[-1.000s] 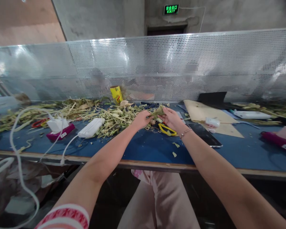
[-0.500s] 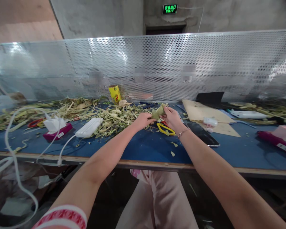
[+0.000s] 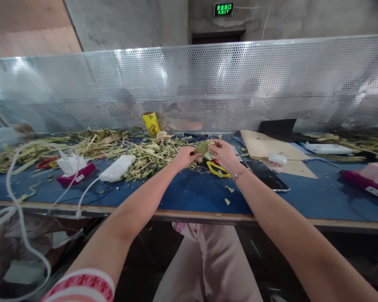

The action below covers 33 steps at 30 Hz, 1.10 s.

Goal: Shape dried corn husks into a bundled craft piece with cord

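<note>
My left hand [image 3: 185, 156] and my right hand [image 3: 224, 153] are raised over the blue tabletop [image 3: 189, 193], both pinching one small green leaf piece [image 3: 202, 147] between them. The left fingers grip its lower end, the right fingers close on its upper end. Just below the hands lie yellow-handled scissors [image 3: 217, 169]. A heap of dried green stalks and husks [image 3: 145, 153] spreads to the left of the hands.
A yellow tube [image 3: 152, 124] stands by the perforated metal screen [image 3: 189, 84]. White chargers with cables [image 3: 118, 167], a pink box [image 3: 75, 175], red scissors [image 3: 47, 161], a dark phone [image 3: 266, 175], cardboard [image 3: 271, 149] and another pink box [image 3: 367, 184] lie on the table.
Both hands stayed together over the scissors, turning and working the leaf piece. It now lies flatter and lower between the fingers than half a second ago.
</note>
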Each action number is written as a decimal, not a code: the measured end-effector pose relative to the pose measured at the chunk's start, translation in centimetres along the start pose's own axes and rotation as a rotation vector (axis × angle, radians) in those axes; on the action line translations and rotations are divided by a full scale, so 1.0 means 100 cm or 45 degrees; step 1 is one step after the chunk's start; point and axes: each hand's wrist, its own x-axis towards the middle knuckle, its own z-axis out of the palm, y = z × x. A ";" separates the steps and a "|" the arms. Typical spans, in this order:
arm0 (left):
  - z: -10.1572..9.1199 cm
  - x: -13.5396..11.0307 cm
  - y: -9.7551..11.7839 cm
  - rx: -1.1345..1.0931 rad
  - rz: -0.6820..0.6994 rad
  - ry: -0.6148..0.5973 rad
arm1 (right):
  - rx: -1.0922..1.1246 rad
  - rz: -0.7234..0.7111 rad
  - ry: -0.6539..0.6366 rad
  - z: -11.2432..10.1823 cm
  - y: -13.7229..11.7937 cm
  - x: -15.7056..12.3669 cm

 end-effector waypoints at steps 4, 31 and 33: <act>0.000 -0.002 0.002 -0.032 -0.027 -0.003 | 0.004 -0.008 0.012 -0.001 0.001 0.000; -0.008 -0.003 0.009 -0.277 -0.137 -0.167 | 0.123 0.175 -0.080 0.005 -0.008 -0.008; -0.009 -0.003 0.012 -0.311 -0.172 -0.174 | 0.132 0.171 -0.080 0.005 -0.008 -0.007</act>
